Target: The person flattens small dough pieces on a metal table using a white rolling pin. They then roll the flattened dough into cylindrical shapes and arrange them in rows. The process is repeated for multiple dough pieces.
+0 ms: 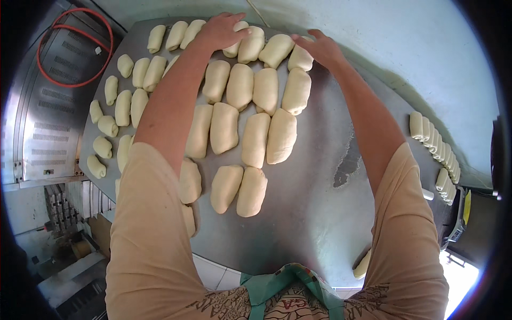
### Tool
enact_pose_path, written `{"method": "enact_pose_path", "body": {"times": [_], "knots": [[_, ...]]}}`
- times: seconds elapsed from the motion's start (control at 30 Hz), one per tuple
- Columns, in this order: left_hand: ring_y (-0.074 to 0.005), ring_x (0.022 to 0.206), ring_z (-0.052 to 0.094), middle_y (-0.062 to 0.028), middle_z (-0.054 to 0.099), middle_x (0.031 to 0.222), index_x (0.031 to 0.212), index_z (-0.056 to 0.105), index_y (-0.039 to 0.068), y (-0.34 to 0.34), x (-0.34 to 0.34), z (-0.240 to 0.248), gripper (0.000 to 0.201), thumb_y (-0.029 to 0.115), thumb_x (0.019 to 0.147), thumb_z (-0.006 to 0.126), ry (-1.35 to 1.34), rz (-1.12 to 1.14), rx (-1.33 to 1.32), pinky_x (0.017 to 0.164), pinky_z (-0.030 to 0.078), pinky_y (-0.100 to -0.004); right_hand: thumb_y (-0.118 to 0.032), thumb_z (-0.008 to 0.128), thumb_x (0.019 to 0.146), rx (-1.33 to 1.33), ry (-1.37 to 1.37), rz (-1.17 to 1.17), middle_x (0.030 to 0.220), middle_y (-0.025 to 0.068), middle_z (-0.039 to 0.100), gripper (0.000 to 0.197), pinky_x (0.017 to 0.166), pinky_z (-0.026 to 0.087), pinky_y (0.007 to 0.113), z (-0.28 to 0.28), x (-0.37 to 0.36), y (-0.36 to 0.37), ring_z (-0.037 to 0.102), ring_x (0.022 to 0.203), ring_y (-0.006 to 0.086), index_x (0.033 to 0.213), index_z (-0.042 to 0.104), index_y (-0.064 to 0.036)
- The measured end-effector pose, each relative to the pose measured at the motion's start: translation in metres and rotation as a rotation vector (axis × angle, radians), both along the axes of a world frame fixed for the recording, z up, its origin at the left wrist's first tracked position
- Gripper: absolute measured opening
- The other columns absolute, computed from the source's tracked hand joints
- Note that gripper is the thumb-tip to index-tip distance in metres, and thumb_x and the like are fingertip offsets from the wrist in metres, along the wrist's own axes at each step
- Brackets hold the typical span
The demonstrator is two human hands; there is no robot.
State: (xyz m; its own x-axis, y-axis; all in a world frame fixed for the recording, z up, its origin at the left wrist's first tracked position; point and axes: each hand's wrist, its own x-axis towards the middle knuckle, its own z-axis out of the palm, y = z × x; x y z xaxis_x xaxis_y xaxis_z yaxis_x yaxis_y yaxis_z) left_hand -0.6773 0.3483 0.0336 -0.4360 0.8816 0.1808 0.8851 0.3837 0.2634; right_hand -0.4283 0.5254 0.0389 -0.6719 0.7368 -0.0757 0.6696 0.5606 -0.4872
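Note:
Pale rolled dough pieces lie in rough rows across the metal table [314, 197]. At the far edge my left hand [221, 32] has its fingers stretched out, over and beside a dough roll [232, 49] that it partly covers. My right hand [321, 49] is at the right end of that same row, fingers apart, against the outermost dough roll [301, 58]. Two more rolls, a wide one [251, 45] and a tilted one [276, 50], lie between my hands. Nearer rows hold larger rolls [283, 136]. My left arm hides some dough behind it.
Smaller dough pieces [108, 126] spread along the table's left side. A tight line of dough rolls [434, 140] runs by the right wall, and one roll [362, 265] lies near my right sleeve. A vented metal appliance [50, 106] with a red hose [74, 84] stands left.

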Motion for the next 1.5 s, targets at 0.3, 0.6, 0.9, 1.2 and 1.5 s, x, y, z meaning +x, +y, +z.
{"method": "enact_pose_path", "body": {"times": [0.3, 0.6, 0.9, 1.2, 1.5], "knots": [[-0.0332, 0.123, 0.062, -0.0185, 0.068, 0.130, 0.134, 0.062, 0.006, 0.064, 0.011, 0.010, 0.080, 0.051, 0.071, 0.084, -0.160, -0.273, -0.400, 0.107, 0.045, -0.0447, -0.056, 0.086, 0.058, 0.039, -0.091, 0.306, 0.129, 0.0185, 0.068, 0.088, 0.101, 0.052, 0.047, -0.014, -0.054, -0.002, 0.063, 0.122, 0.0379, 0.132, 0.068, -0.0118], [-0.0199, 0.101, 0.066, -0.0095, 0.071, 0.110, 0.117, 0.069, 0.005, -0.026, 0.094, 0.128, 0.047, 0.042, 0.089, 0.080, -0.099, -0.103, 0.224, 0.093, 0.050, -0.0344, -0.017, 0.081, 0.077, 0.296, 0.609, 0.200, 0.107, 0.0222, 0.072, 0.051, 0.087, 0.061, 0.044, 0.113, 0.126, -0.039, 0.071, 0.089, 0.0327, 0.121, 0.067, 0.0019], [-0.0092, 0.092, 0.058, 0.0016, 0.061, 0.100, 0.108, 0.063, 0.008, -0.179, 0.363, 0.168, 0.037, 0.022, 0.084, 0.086, -0.764, -0.377, 0.315, 0.084, 0.049, -0.0263, -0.029, 0.083, 0.073, -0.593, 0.334, 0.229, 0.116, 0.0156, 0.066, 0.049, 0.093, 0.052, 0.041, 0.219, 0.453, -0.158, 0.065, 0.107, 0.0282, 0.112, 0.066, -0.0050], [-0.0244, 0.086, 0.060, -0.0111, 0.057, 0.099, 0.100, 0.060, 0.003, -0.217, 0.513, 0.057, 0.041, 0.025, 0.079, 0.088, -0.858, -0.406, -0.141, 0.079, 0.052, -0.0393, -0.012, 0.088, 0.066, -0.397, 0.418, -0.367, 0.104, 0.0035, 0.063, 0.041, 0.089, 0.048, 0.033, 0.159, 0.669, -0.252, 0.061, 0.097, 0.0172, 0.100, 0.066, -0.0059], [-0.0383, 0.119, 0.053, -0.0207, 0.055, 0.126, 0.139, 0.055, 0.005, -0.192, 0.525, -0.002, 0.061, 0.029, 0.088, 0.079, -0.414, -0.423, 0.060, 0.105, 0.046, -0.0468, -0.018, 0.083, 0.073, -0.090, -0.244, -0.397, 0.116, 0.0080, 0.068, 0.051, 0.099, 0.050, 0.039, 0.072, 0.797, -0.184, 0.065, 0.111, 0.0267, 0.120, 0.066, -0.0080]]}}
